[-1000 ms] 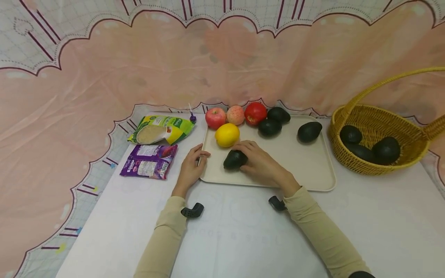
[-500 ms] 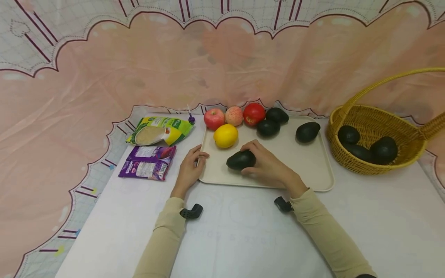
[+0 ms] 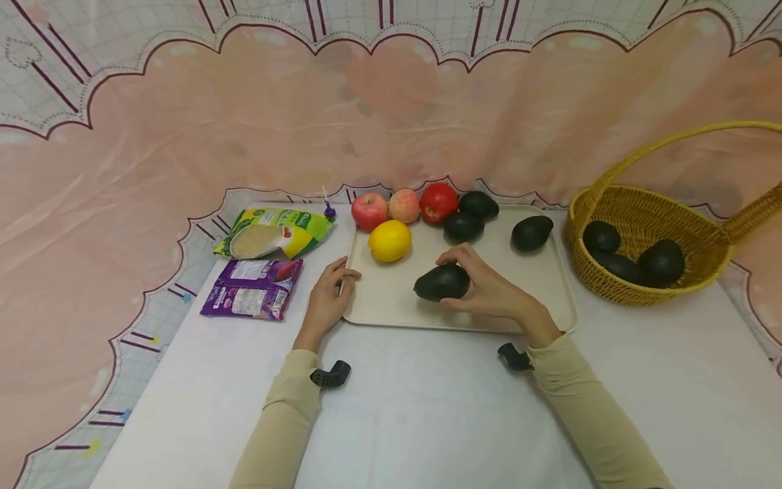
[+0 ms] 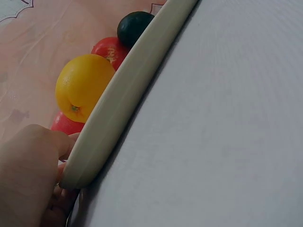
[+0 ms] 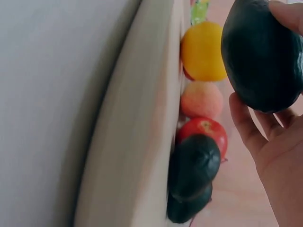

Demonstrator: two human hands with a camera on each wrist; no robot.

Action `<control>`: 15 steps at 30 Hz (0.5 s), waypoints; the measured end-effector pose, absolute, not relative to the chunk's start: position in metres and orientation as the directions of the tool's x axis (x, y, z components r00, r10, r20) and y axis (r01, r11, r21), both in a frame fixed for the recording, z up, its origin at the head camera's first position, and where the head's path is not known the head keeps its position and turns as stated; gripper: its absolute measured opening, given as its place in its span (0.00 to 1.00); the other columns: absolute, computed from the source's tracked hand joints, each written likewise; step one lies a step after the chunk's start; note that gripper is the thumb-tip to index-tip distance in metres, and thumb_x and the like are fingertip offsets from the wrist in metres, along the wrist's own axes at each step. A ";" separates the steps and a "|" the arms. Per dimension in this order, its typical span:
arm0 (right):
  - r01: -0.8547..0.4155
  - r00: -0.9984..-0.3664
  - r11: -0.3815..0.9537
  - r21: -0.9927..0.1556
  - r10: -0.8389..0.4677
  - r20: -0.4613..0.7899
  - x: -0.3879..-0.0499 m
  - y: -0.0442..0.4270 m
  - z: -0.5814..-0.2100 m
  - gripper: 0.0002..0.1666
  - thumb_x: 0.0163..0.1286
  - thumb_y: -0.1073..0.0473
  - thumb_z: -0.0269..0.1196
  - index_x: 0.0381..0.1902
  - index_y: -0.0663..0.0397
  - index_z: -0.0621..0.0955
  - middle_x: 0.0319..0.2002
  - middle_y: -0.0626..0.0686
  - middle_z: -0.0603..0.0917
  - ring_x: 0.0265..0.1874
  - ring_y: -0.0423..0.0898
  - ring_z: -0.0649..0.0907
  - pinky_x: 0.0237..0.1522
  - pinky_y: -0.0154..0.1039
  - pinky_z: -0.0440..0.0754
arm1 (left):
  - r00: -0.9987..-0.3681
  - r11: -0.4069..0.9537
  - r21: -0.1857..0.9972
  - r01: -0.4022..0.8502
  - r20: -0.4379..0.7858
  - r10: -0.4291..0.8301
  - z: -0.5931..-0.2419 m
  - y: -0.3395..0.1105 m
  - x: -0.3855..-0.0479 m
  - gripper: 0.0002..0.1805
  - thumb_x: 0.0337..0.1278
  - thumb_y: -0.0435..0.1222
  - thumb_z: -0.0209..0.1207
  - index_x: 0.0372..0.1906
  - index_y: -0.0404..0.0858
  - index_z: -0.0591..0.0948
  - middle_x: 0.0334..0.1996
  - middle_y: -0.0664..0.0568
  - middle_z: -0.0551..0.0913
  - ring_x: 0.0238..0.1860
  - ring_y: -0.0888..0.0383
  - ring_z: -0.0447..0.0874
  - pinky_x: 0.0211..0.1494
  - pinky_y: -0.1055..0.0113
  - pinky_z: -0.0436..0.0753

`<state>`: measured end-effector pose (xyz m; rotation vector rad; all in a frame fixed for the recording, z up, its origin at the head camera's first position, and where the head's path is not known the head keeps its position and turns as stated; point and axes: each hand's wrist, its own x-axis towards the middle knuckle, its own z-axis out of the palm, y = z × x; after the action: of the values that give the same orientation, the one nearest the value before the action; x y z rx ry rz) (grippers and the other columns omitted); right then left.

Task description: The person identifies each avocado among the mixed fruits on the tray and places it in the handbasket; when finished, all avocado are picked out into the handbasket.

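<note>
My right hand (image 3: 491,288) grips a dark green avocado (image 3: 441,283) between thumb and fingers, over the middle of the beige tray (image 3: 391,309). In the right wrist view, the same avocado (image 5: 262,56) appears raised above the rim level, narrow end hidden. At the tray's left side, my left hand (image 3: 326,299) holds the edge; the left wrist view shows its fingers about the tray corner, partly hidden. Along the back of the tray lie a red apple (image 3: 369,212), a peach (image 3: 404,205), a red pomegranate-like fruit (image 3: 438,202), a yellow lemon-like fruit (image 3: 389,240) and three avocados (image 3: 531,233).
To the tray's right stands a wicker basket (image 3: 629,292) with a tall handle and three avocados (image 3: 662,263) inside. Left of the tray lie a green and yellow bag (image 3: 275,233) and a purple packet (image 3: 252,288). A patterned curtain (image 3: 293,122) hangs behind the white table (image 3: 391,421).
My right hand has lifted the avocado and carried it rightward, away from the lemon-like fruit. My left hand stays at the tray's edge, while the whole head view has shifted slightly.
</note>
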<state>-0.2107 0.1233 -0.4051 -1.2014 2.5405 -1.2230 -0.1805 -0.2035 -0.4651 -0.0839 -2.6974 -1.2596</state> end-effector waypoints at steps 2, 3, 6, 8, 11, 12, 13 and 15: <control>-0.615 -0.701 0.391 -0.685 -0.668 0.249 -0.210 0.129 -0.403 0.36 0.50 0.52 0.74 0.55 0.44 0.68 0.54 0.47 0.66 0.56 0.42 0.69 0.64 0.48 0.68 | -0.985 0.644 0.756 0.118 0.171 -0.019 -0.465 -0.203 -0.181 0.09 0.65 0.35 0.52 0.43 0.42 0.82 0.68 0.50 0.67 0.67 0.50 0.68 0.62 0.53 0.75; -0.616 -0.704 0.396 -0.681 -0.664 0.252 -0.210 0.131 -0.402 0.36 0.50 0.52 0.74 0.55 0.44 0.69 0.54 0.48 0.66 0.57 0.43 0.69 0.63 0.48 0.68 | -0.985 0.643 0.757 0.118 0.170 -0.019 -0.465 -0.203 -0.181 0.09 0.65 0.35 0.52 0.43 0.42 0.82 0.68 0.50 0.67 0.67 0.50 0.67 0.62 0.53 0.75; -0.613 -0.717 0.404 -0.679 -0.646 0.263 -0.209 0.140 -0.399 0.36 0.50 0.53 0.74 0.55 0.44 0.69 0.54 0.48 0.66 0.57 0.42 0.68 0.63 0.49 0.68 | -0.986 0.642 0.758 0.112 0.163 -0.020 -0.465 -0.203 -0.180 0.09 0.65 0.36 0.52 0.43 0.42 0.82 0.68 0.50 0.67 0.67 0.50 0.67 0.62 0.54 0.75; -0.609 -0.727 0.412 -0.678 -0.631 0.270 -0.208 0.146 -0.398 0.35 0.51 0.53 0.73 0.55 0.43 0.70 0.54 0.47 0.66 0.57 0.41 0.68 0.63 0.49 0.68 | -0.987 0.643 0.758 0.110 0.159 -0.019 -0.465 -0.202 -0.180 0.09 0.65 0.35 0.52 0.43 0.42 0.82 0.68 0.50 0.66 0.68 0.50 0.66 0.63 0.54 0.74; -0.599 -0.744 0.421 -0.681 -0.608 0.278 -0.207 0.154 -0.396 0.34 0.51 0.54 0.73 0.55 0.42 0.70 0.54 0.46 0.66 0.57 0.40 0.67 0.62 0.50 0.68 | -0.987 0.645 0.756 0.111 0.160 -0.016 -0.465 -0.202 -0.180 0.09 0.65 0.35 0.52 0.43 0.42 0.82 0.68 0.50 0.66 0.68 0.50 0.66 0.63 0.54 0.75; -0.596 -0.750 0.426 -0.680 -0.599 0.281 -0.207 0.157 -0.395 0.34 0.52 0.54 0.73 0.55 0.41 0.71 0.54 0.46 0.66 0.57 0.40 0.67 0.62 0.50 0.68 | -0.987 0.645 0.756 0.113 0.161 -0.016 -0.465 -0.202 -0.180 0.09 0.65 0.35 0.52 0.43 0.42 0.82 0.68 0.49 0.67 0.68 0.50 0.66 0.62 0.54 0.75; -0.595 -0.754 0.433 -0.677 -0.592 0.284 -0.207 0.160 -0.394 0.34 0.52 0.54 0.72 0.56 0.41 0.71 0.55 0.45 0.66 0.57 0.40 0.67 0.62 0.50 0.68 | -0.986 0.645 0.756 0.115 0.163 -0.016 -0.464 -0.202 -0.180 0.09 0.65 0.35 0.52 0.43 0.41 0.82 0.68 0.49 0.67 0.68 0.49 0.66 0.62 0.54 0.75; -0.594 -0.761 0.441 -0.673 -0.579 0.292 -0.208 0.166 -0.392 0.33 0.53 0.54 0.72 0.56 0.41 0.72 0.56 0.45 0.68 0.58 0.40 0.67 0.63 0.50 0.67 | -0.986 0.644 0.756 0.120 0.169 -0.014 -0.463 -0.203 -0.180 0.09 0.65 0.35 0.51 0.43 0.41 0.82 0.68 0.49 0.67 0.67 0.49 0.67 0.62 0.53 0.75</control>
<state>-0.2075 0.1661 -0.3916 -1.0920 2.6826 -1.2639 -0.1802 -0.2027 -0.4634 -0.0876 -2.7013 -1.2596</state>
